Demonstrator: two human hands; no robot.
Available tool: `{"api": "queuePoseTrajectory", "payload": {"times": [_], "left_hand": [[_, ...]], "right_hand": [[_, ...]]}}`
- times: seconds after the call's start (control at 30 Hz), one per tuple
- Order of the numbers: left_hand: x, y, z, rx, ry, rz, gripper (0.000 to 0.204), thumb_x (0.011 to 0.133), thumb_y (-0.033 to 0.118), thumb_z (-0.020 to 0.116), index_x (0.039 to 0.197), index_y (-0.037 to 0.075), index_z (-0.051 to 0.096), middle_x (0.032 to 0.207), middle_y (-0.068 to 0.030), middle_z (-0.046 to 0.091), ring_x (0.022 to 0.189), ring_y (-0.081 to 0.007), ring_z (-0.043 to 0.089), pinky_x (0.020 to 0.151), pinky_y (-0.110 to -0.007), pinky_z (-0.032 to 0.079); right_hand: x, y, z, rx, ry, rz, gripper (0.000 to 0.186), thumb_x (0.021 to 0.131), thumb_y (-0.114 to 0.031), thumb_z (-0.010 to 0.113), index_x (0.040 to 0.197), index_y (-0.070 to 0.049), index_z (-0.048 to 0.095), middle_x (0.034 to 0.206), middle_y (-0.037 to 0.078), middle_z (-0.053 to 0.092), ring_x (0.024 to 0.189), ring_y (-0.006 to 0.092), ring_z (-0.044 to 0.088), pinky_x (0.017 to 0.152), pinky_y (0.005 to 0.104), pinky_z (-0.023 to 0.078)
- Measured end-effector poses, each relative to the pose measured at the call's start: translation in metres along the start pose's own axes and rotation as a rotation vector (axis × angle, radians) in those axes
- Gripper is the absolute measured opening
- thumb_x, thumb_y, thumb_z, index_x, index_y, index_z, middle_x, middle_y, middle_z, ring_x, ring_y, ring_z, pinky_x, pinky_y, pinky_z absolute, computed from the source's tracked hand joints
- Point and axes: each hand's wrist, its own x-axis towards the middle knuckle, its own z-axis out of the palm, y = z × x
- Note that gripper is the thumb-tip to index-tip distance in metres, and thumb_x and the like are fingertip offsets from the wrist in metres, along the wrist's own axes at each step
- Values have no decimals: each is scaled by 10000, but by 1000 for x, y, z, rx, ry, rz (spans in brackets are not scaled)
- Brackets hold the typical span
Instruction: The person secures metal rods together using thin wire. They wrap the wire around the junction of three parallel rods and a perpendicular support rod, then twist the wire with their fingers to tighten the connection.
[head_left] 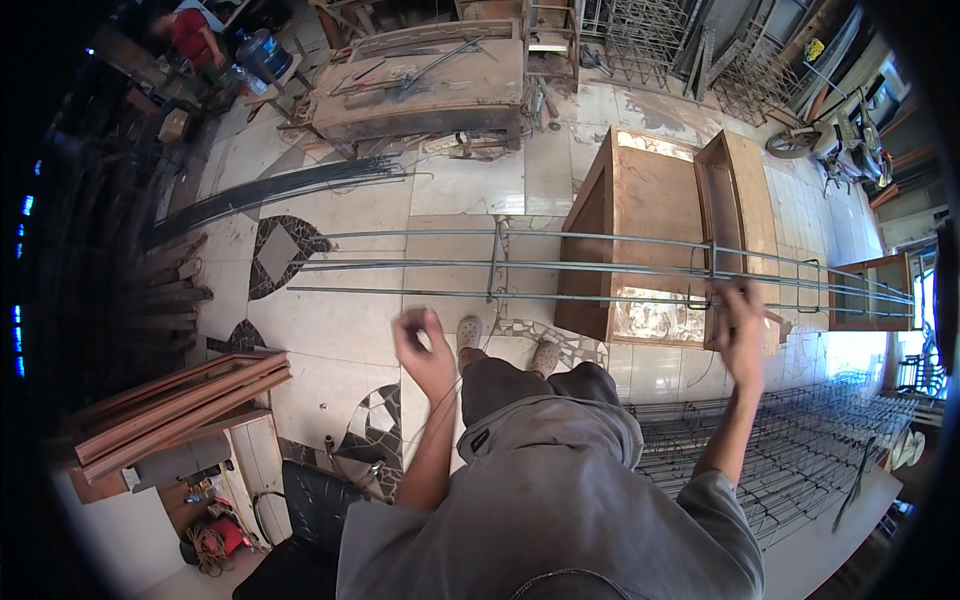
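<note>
Head view: long steel rods [600, 267] run left to right across the space in front of the person, over bare floor at the left and over a wooden cabinet [655, 200] further right. Thin metal crosspieces [496, 245] tie across them, one left of the cabinet, one above it.

Left hand [424, 345] hangs on the near side of the rods, apart from them, thumb and fingers curled toward each other with a gap showing (can't tell if the tips pinch anything). Right hand [738, 320] is up at the rods, just right of the crosspiece over the cabinet; fingers bent and blurred (contact and grip: can't tell).

Around: dark rod bundle [300, 185] on the floor, upper left; workbench [420, 90] beyond it, tools on top. A person in a red top [195, 40] stands at far upper left, near a blue water jug [262, 55]. Motorcycle [840, 140] upper right. Wire-like metal cages [760, 440] lie lower right. Wooden frames [180, 405] lower left, black chair [300, 520] below them, close by the wearer.
</note>
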Motion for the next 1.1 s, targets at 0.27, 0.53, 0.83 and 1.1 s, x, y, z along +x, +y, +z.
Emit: {"api": "queuePoseTrajectory", "payload": {"times": [0.27, 0.53, 0.83, 1.1], "left_hand": [[-39, -28, 68, 194, -277, 14, 540, 1040, 272, 555, 1439, -72, 434, 1357, -311, 553, 1237, -429, 575, 1031, -453, 471], [-30, -16, 75, 165, -180, -42, 346, 1057, 217, 529, 1106, -114, 617, 763, -210, 664, 692, -319, 655, 674, -404, 509], [2, -41, 65, -1062, -261, -602, 441, 868, 130, 547, 1260, -61, 618, 1146, -177, 672, 974, -217, 617, 949, -381, 501], [41, -72, 52, -1204, -735, -622, 617, 874, 340, 539, 1343, -59, 564, 1281, -209, 627, 1010, -242, 604, 807, -399, 525]], "right_hand": [[-3, -40, 59, 5, -145, -218, 230, 872, -26, 676, 1089, -86, 721, 1012, 117, 578, 948, 325, 591, 825, 442, 480], [0, -45, 77, 34, -154, -238, 238, 872, -67, 687, 1102, -111, 727, 1006, 80, 595, 942, 290, 607, 826, 441, 501], [-4, -40, 80, 2, -132, -251, 300, 861, -69, 683, 1154, -119, 724, 1072, 106, 601, 1007, 318, 605, 860, 448, 492], [-8, -30, 89, 39, -144, -257, 316, 864, -87, 680, 1178, -123, 696, 1108, 96, 597, 1044, 300, 604, 898, 430, 489]]}}
